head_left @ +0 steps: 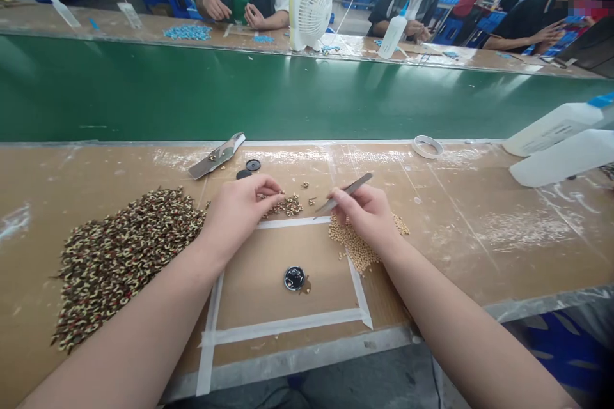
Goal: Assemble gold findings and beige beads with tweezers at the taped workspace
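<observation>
My right hand (367, 214) grips a pair of metal tweezers (359, 183), their tips pointing left and down, close to a few loose small parts. Below that hand spreads a pile of tiny tan beads (357, 246). My left hand (242, 204) is closed in a pinch over a small cluster of dark-and-cream parts (291, 206); what sits between its fingertips is too small to make out. Nearer to me, inside a white tape frame (288, 323), a small round cap with shiny dark liquid (294, 278) rests beside a wet spot.
A large heap of dark, cream and red parts (129, 255) lies left. Behind my left hand are black round lids (252, 165) and a bent patterned strip (218, 156). A tape roll (428, 146) and white bottles (561, 156) stand right. Beyond the green belt (240, 96), people work.
</observation>
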Tool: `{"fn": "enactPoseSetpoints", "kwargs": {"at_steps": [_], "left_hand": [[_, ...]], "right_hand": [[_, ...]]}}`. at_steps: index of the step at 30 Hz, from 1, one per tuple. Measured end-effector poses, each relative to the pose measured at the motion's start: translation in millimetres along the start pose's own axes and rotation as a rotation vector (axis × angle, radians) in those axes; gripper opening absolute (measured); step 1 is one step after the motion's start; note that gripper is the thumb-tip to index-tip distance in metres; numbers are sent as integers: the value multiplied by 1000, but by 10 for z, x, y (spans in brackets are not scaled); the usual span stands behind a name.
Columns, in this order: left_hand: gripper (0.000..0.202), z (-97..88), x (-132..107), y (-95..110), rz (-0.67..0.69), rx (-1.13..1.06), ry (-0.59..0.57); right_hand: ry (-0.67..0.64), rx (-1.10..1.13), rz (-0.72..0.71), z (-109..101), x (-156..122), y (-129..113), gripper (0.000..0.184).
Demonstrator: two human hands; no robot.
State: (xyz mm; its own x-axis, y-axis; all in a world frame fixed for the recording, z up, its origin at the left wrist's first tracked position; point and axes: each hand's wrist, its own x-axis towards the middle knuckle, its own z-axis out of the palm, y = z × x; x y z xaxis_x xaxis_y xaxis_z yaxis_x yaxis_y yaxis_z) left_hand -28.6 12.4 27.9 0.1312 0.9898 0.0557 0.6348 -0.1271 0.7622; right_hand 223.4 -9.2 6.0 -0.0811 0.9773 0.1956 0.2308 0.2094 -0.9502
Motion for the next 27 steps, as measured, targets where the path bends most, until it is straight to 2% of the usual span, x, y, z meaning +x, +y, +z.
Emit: {"fn": "enactPoseSetpoints", "kwargs": {"at_steps": [4,9,15,17,20,21,24,27], "left_hand": [[28,-114,46,-69,-23,139,36],[28,-101,72,-147,-9,273,2],[25,-119,113,-149,71,363,-46],[26,-208,111,-123,80,389,-28],[31,-422,74,-95,18,490,1],[31,-495,54,-90,-10,520,-37],[25,-633,-14,-73,-77,546,-258],[19,-613,-58,-27,-118,579,-369]], "right_hand": [[-194,-180,-144,19,-33,-33,27],[-394,-256,-220,27,-62,-25,25],[-485,-324,-303,23,-68,-23,26],[-498,-330,-313,15,-64,-40,26],[-543,-313,-296,7,-60,-73,25],[-566,-304,-280,7,-59,-81,25],[-574,-281,-205,3,-44,-82,24],[-355,-249,-145,-35,4,-34,28]]}}
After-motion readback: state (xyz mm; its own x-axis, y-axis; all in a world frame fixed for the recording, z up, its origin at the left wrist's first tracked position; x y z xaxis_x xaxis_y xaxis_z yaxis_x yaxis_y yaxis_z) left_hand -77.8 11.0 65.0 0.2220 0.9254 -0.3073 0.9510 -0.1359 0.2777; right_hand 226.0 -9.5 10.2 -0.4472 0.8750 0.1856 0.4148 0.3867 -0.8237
